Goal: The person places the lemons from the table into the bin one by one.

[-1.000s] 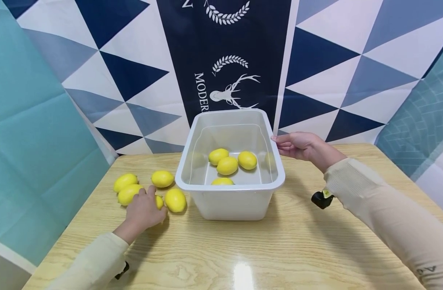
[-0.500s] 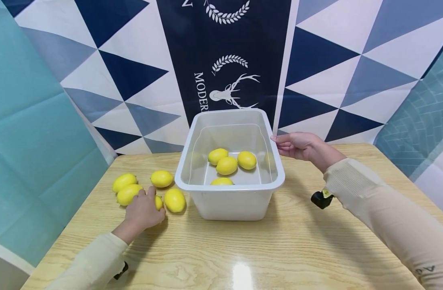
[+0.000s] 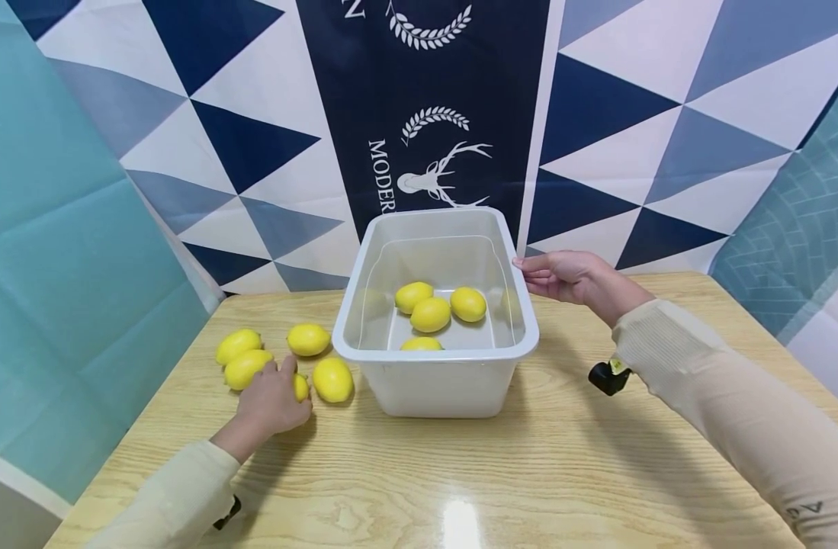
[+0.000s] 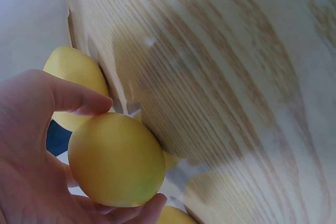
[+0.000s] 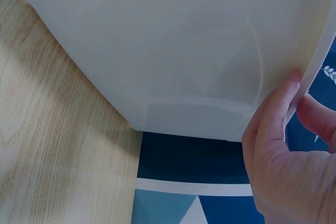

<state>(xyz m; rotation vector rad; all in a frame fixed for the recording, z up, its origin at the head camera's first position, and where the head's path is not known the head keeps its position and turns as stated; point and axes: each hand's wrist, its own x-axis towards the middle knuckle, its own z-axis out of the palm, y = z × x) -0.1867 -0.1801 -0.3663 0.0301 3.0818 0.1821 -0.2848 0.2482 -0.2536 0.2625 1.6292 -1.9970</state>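
Note:
My left hand grips a yellow lemon low over the wooden table, thumb on one side and curled fingers on the other. In the head view that hand hides most of the lemon. Close around it lie more lemons: one to its right, one behind, and a pair to the left. Beside them stands a white plastic bin with several lemons on its floor. My right hand pinches the bin's right rim, its fingers against the outer wall.
The pale wooden table runs up to a patterned cloth backdrop right behind the bin. A teal cloth borders the left side. Small black wrist devices show below both sleeves, one under the right.

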